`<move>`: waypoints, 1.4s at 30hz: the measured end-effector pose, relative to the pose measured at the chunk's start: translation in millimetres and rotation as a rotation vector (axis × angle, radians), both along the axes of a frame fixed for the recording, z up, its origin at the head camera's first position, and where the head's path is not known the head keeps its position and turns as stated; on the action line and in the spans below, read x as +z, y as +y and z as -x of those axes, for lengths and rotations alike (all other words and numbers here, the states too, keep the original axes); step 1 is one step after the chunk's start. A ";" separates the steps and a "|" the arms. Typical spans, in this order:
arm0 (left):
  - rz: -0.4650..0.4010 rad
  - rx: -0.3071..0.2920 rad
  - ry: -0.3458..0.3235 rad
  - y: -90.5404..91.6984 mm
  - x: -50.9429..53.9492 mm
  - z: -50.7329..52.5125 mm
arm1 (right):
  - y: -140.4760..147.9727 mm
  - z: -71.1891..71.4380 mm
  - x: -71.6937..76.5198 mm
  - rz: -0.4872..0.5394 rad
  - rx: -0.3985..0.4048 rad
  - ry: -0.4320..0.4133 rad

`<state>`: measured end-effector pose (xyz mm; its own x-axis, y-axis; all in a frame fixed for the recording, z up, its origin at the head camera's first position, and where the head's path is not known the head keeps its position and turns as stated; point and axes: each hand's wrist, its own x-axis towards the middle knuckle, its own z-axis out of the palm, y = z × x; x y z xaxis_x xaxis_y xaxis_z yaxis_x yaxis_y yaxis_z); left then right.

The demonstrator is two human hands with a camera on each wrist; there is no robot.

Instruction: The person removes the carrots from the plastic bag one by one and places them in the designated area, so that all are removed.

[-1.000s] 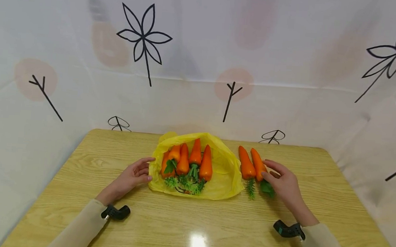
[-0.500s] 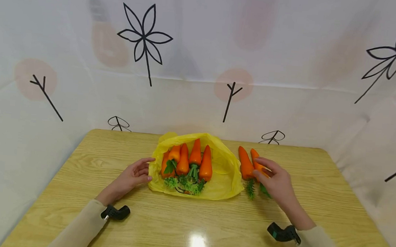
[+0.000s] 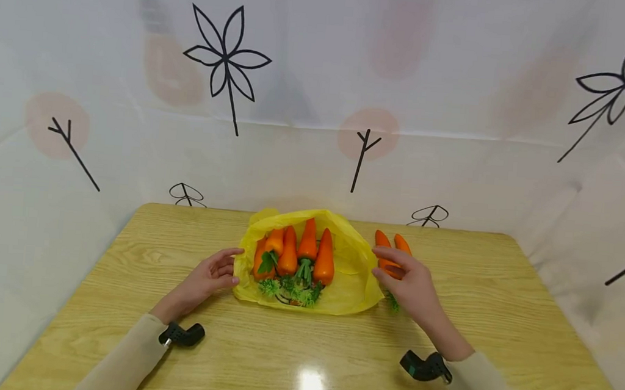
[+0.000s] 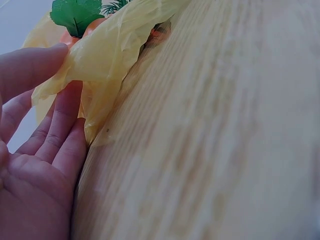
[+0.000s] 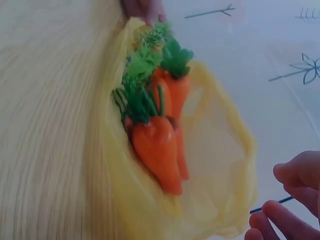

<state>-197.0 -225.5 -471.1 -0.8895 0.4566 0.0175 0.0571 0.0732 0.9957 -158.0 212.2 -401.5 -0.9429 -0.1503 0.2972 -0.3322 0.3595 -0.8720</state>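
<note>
A yellow plastic bag [image 3: 347, 292] lies on its side, its mouth wide and facing me. Several orange carrots [image 3: 325, 258] with green tops rest inside. At the bag's left rim my left hand [image 3: 201, 284] holds the film; in the left wrist view the thumb lies at the film's edge and some fingertips pass behind it. My right hand [image 3: 417, 292] hovers by the right rim, fingers loosely bent with nothing between them. Two more carrots [image 3: 382, 239] lie right of the bag, partly hidden behind that hand.
The wooden table [image 3: 256, 356] runs up to a white patterned cloth [image 3: 293, 163] behind the bag. Each wrist wears a black camera mount [image 3: 183, 335]. A bright light reflection shows on the table near the front.
My right hand has moved left, from over the outermost carrot to the bag's right rim. Both outer carrots stay in place. The left hand and the bag have hardly moved.
</note>
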 end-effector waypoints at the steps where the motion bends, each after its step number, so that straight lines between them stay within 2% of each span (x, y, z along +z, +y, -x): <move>1: 0.002 0.001 -0.002 -0.3 0.0 0.4 | -3.2 1.4 -0.4 -0.002 0.008 0.012; 7: 0.004 -0.002 -0.010 -0.4 0.3 1.5 | -22.2 8.8 -4.7 -0.022 0.021 0.056; 15: 0.000 -0.010 0.013 -0.1 -0.6 1.2 | -49.4 14.2 -9.9 0.005 0.047 0.017; 23: 0.013 0.001 -0.009 0.1 1.2 -0.1 | -69.4 22.5 -18.0 -0.018 0.061 -0.049; 27: 0.022 0.008 -0.016 0.3 2.5 -0.5 | -76.3 27.4 -25.0 -0.025 0.049 -0.094; 33: 0.019 0.004 -0.015 0.8 2.2 -1.1 | -84.5 32.3 -32.9 -0.029 0.014 -0.110; 37: 0.016 0.009 -0.011 0.9 2.1 -0.8 | -88.1 37.3 -42.1 -0.106 -0.019 -0.102; 42: 0.023 0.014 -0.011 0.5 2.3 -0.7 | -91.9 43.1 -52.7 -0.142 -0.046 -0.159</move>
<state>-196.3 -225.0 -468.8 -0.8960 0.4441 -0.0030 0.0445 0.0964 0.9943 -201.1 120.3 -454.2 -0.9831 -0.1353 0.1232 -0.1747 0.4938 -0.8518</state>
